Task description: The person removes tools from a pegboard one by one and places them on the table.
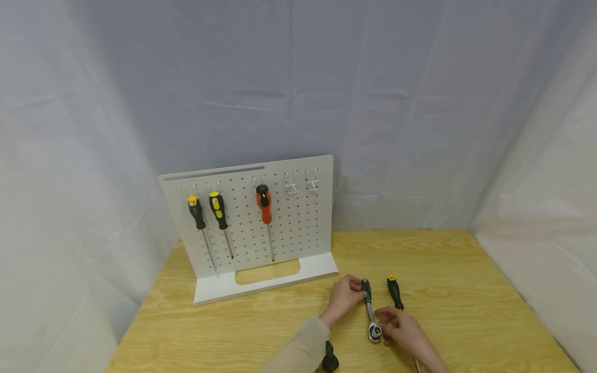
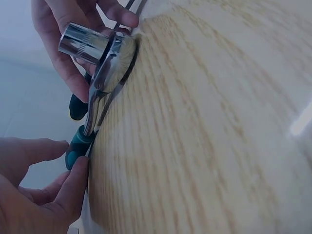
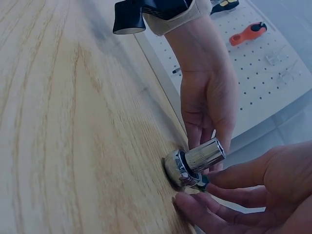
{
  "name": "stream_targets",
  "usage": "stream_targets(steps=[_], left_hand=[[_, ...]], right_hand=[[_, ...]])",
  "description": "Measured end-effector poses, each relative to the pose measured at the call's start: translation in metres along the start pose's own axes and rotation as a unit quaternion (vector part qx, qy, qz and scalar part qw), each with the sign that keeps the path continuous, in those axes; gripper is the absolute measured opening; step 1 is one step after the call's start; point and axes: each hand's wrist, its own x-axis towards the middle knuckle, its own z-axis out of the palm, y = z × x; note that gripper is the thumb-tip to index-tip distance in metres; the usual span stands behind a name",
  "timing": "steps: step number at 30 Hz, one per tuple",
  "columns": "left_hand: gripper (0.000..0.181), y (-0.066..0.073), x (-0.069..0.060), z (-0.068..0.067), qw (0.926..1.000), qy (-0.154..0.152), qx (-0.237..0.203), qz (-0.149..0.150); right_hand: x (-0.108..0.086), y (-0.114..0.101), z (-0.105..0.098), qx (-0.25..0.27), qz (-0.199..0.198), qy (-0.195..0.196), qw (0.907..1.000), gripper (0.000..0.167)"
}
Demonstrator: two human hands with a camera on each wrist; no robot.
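A ratchet wrench (image 1: 371, 313) with a green handle and a chrome socket on its head lies on the wooden table. My left hand (image 1: 345, 298) pinches its handle (image 2: 78, 148) between thumb and fingers. Beside the ratchet head (image 3: 180, 168) is my right hand (image 1: 401, 329), thumb and fingers spread around it; whether they touch the metal I cannot tell. Just right of the wrench lies a black screwdriver (image 1: 394, 291) with a yellow cap, its shaft partly hidden under the right hand.
A white pegboard (image 1: 298, 228) stands at the back left. Two black-and-yellow screwdrivers (image 1: 218, 210) and an orange one (image 1: 264, 204) hang there, with two clear hooks (image 1: 312, 181) to their right. A black wrist-worn device (image 1: 330, 358) shows by the left sleeve.
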Motion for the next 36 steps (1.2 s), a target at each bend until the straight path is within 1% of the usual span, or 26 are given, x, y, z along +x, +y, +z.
stream_targets(steps=[2,5,9,12,16,20,23,27,31,36], left_hand=[[0.023,0.000,0.000,-0.001,1.0000,0.005,0.002,0.004],[0.023,0.001,0.000,-0.005,0.9999,0.010,-0.007,0.008],[0.021,0.001,0.000,-0.013,0.9995,0.020,-0.021,0.011],[0.021,0.001,0.002,-0.019,0.9991,0.020,-0.038,0.008],[0.022,0.001,0.004,-0.029,0.9979,0.019,-0.062,0.003],[0.023,0.002,0.007,-0.039,0.9963,0.029,-0.079,0.019],[0.024,0.002,0.009,-0.047,0.9952,0.041,-0.081,0.037],[0.025,0.002,0.010,-0.056,0.9935,0.055,-0.088,0.046],[0.024,0.002,0.008,-0.066,0.9916,0.069,-0.093,0.057],[0.026,0.002,0.006,-0.080,0.9890,0.086,-0.097,0.072]], right_hand=[[-0.001,-0.001,-0.002,0.001,-0.009,0.001,1.0000,0.026],[-0.001,-0.002,-0.004,-0.001,-0.036,0.006,0.9993,0.025],[0.000,-0.005,-0.006,0.011,-0.059,0.026,0.9979,0.023],[0.002,-0.008,-0.006,0.031,-0.057,0.045,0.9969,0.024],[0.006,-0.014,-0.005,0.043,-0.060,0.070,0.9948,0.025],[0.010,-0.021,-0.004,0.066,-0.076,0.083,0.9915,0.026],[0.012,-0.027,-0.001,0.089,-0.097,0.084,0.9877,0.027],[0.015,-0.034,0.003,0.114,-0.116,0.078,0.9836,0.028],[0.018,-0.042,0.008,0.127,-0.133,0.073,0.9802,0.029],[0.024,-0.054,0.018,0.144,-0.166,0.067,0.9733,0.032]])
